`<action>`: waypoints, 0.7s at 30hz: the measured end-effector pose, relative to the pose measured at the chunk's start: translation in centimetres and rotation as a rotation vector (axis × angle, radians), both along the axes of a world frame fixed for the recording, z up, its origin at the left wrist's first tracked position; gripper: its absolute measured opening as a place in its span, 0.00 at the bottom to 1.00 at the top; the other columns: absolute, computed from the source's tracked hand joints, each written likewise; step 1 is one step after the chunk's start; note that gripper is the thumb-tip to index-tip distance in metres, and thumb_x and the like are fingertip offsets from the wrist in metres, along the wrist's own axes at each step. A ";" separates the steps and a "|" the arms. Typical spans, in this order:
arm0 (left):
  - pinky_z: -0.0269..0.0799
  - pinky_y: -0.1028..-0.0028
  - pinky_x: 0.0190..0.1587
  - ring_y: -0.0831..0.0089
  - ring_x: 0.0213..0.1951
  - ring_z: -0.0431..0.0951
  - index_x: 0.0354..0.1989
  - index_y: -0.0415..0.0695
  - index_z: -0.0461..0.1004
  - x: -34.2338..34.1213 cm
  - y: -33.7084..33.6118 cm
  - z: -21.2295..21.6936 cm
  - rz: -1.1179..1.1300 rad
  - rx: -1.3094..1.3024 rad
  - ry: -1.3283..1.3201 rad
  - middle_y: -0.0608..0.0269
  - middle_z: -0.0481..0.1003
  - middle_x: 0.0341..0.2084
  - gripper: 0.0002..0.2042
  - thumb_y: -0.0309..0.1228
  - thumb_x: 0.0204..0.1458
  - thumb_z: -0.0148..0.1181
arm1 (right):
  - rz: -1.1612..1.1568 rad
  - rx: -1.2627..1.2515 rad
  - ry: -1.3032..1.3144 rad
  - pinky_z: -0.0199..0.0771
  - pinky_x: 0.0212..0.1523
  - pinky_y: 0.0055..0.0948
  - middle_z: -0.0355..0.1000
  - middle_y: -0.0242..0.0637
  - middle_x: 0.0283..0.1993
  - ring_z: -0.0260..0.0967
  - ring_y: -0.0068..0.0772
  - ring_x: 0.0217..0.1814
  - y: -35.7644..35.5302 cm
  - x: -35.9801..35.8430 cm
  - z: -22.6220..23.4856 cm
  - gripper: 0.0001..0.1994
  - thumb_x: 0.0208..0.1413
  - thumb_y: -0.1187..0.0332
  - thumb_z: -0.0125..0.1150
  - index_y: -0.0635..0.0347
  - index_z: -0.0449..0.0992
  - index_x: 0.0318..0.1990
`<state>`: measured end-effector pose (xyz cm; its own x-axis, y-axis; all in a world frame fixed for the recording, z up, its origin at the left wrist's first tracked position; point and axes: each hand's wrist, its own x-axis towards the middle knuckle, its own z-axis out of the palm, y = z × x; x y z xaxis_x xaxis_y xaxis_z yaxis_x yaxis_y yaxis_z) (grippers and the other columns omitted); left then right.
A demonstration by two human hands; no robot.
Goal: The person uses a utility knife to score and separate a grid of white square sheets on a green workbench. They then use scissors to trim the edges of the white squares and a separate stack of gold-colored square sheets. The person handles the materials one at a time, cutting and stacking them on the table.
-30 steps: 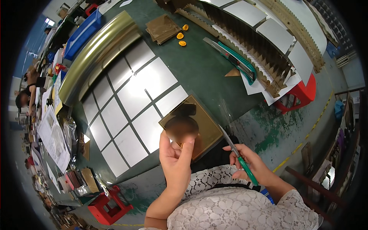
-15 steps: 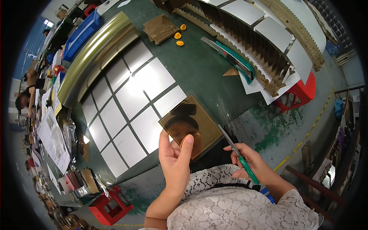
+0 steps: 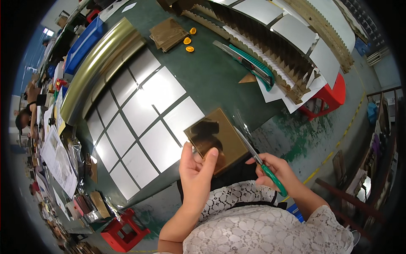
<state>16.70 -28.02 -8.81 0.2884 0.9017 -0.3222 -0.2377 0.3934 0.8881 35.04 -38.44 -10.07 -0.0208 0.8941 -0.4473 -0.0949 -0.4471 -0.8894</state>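
Observation:
Between the thumb and fingers of my left hand (image 3: 198, 167) is a square, bronze-tinted mirror plate (image 3: 226, 142), tilted in front of my body. Its glossy face reflects dark shapes. My right hand (image 3: 277, 171) grips scissors (image 3: 270, 175) with green handles, its fingers wrapped round them. The blades run along the plate's right edge, pointing up and away from me. A thin strip of clear film (image 3: 242, 122) sticks out by the blade tips; whether it is still joined to the plate I cannot tell.
White rectangular sheets (image 3: 163, 142) lie in rows on the green table (image 3: 198, 80), beside a gold film roll (image 3: 101, 67). Farther off are stacked bronze plates (image 3: 168, 34), several orange finger cots (image 3: 187, 40), a green utility knife (image 3: 249, 63) and a slotted rack (image 3: 270, 46). Red stools (image 3: 124, 230) stand nearby.
The plate has turned slightly in my left hand's hold, and the scissors now lie closer along its right edge. The table's contents have shifted slightly leftward in view.

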 end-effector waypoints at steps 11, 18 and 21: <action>0.71 0.79 0.48 0.78 0.41 0.76 0.60 0.37 0.58 -1.7 -2.2 1.0 -0.175 -0.153 0.001 0.59 0.75 0.43 0.24 0.16 0.55 0.55 | -0.030 -0.072 0.156 0.58 0.16 0.17 0.65 0.28 0.23 0.59 0.14 0.17 2.2 0.7 0.4 0.18 0.64 0.57 0.50 0.65 0.71 0.49; 0.71 0.80 0.43 0.79 0.37 0.77 0.43 0.34 0.74 -4.3 -0.7 3.2 -0.146 0.249 0.359 0.63 0.77 0.32 0.15 0.14 0.45 0.65 | -0.072 0.035 0.291 0.61 0.20 0.17 0.66 0.31 0.27 0.61 0.14 0.20 0.4 0.5 0.7 0.20 0.63 0.59 0.50 0.65 0.67 0.54; 0.71 0.81 0.39 0.80 0.33 0.77 0.32 0.36 0.75 -5.5 0.1 2.8 -0.107 0.200 0.256 0.64 0.77 0.27 0.08 0.16 0.44 0.66 | -0.060 0.063 0.241 0.61 0.22 0.17 0.66 0.32 0.29 0.61 0.16 0.23 -0.1 -0.1 0.7 0.26 0.59 0.52 0.54 0.66 0.65 0.56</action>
